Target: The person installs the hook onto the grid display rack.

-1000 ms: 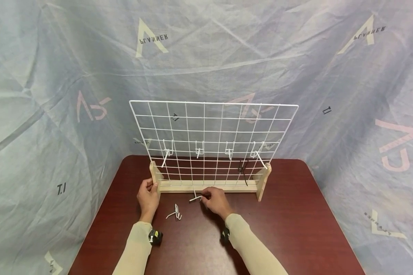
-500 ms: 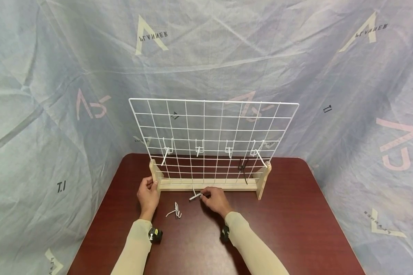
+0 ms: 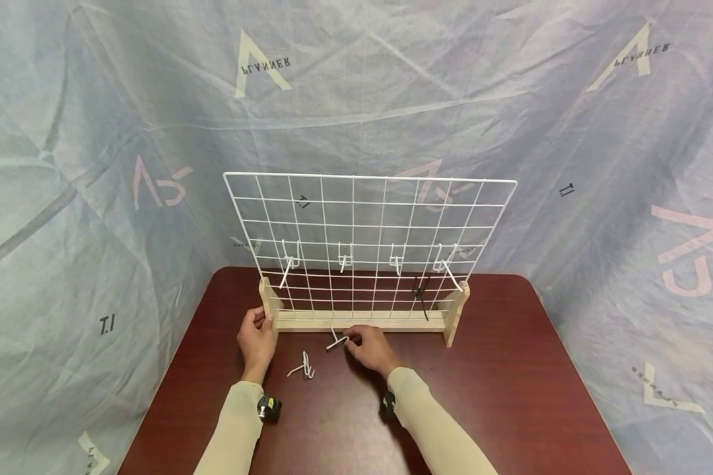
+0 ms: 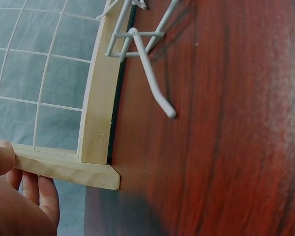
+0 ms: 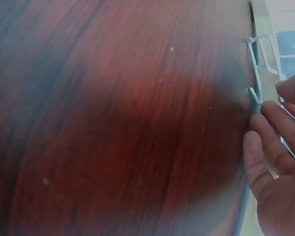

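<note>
A white wire grid panel [image 3: 353, 176] stands upright in a pale wooden base [image 3: 362, 324]. My left hand [image 3: 256, 340] holds the base's left end piece [image 4: 73, 169], thumb on one side and fingers on the other. Between thumb and fingertips, my right hand [image 3: 371, 348] pinches a white wire hook [image 3: 336, 342] just in front of the base's crossbar. In the right wrist view, the fingers partly cover this hook [image 5: 257, 73]. Another loose white hook [image 3: 305, 365] lies on the table between my hands.
Several white hooks [image 3: 288, 269] hang in a row across the grid. A black hook [image 3: 418, 290] shows low at the right of the panel. Everything stands on a reddish-brown table [image 3: 511, 396], with printed grey cloth [image 3: 356, 86] hanging behind and at the sides.
My right hand and its hook have shifted very slightly left. The left hand keeps its hold on the end piece, and the loose hook lies where it was.
</note>
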A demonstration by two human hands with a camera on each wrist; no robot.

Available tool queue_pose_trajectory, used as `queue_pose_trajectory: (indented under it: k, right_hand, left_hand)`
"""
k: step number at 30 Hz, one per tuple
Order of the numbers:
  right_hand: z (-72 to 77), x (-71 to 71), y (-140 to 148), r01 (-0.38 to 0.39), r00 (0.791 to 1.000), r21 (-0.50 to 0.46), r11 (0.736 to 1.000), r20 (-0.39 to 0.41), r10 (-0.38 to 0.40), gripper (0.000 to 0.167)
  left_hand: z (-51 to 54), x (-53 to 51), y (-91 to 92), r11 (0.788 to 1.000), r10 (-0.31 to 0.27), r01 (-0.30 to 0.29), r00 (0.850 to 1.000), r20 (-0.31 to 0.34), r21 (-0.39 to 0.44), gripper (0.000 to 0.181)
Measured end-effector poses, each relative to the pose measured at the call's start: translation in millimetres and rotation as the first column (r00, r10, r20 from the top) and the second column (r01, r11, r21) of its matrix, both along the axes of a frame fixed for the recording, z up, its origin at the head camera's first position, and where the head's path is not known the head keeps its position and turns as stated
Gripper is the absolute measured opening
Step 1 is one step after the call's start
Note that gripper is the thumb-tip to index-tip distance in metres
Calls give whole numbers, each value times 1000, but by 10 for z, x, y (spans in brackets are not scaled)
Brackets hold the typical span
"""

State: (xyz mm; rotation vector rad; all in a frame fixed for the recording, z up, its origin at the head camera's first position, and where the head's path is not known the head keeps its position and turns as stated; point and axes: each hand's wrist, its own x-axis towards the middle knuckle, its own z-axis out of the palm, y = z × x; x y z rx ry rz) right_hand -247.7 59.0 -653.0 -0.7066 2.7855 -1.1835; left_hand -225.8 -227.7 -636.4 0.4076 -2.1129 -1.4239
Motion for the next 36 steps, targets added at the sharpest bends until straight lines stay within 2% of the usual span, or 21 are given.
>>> queue_pose_trajectory:
  k: [10,26,36]
  right_hand:
    - [-9,40,3,4,1000,14,1000,-6,-4,21]
    - [-19,316,23,39,999,16,999,-26,-38,11]
    - [-43,431,-14,37,999,30,999,-31,-36,10]
  left_hand:
    - [3,-4,16,1000,0,0,1000,-9,-4,24]
    - [2,4,10,1000,0,1,1000,-30,7,24]
    - [-27,-11,1,1000,7,-7,1000,-14,6,24]
